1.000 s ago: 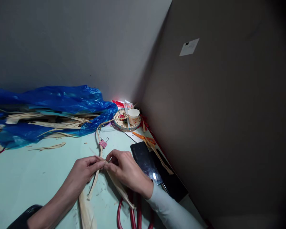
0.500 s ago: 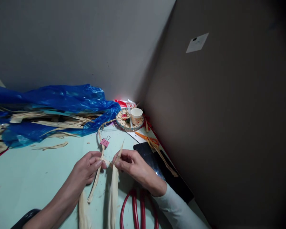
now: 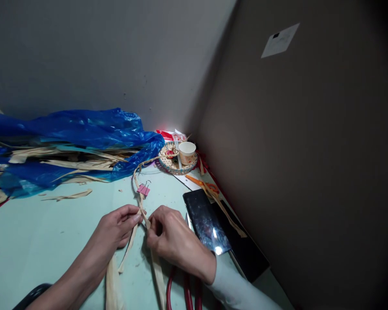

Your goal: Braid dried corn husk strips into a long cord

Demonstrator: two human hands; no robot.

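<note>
The right hand (image 3: 173, 239) has folded its upright husk strip (image 3: 157, 269) down.

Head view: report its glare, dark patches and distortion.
Head view: glare spot on the black tablet; bright patch behind the paper cup; right partition fades to black at the edge; wide-angle bend in the wall lines; both hands and the straw strips look sharp.

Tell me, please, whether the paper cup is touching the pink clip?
Apart. The head view shows the cup standing on the woven mat near the corner, while the clip sits on the braid nearer the hands, bare table between them.
</note>
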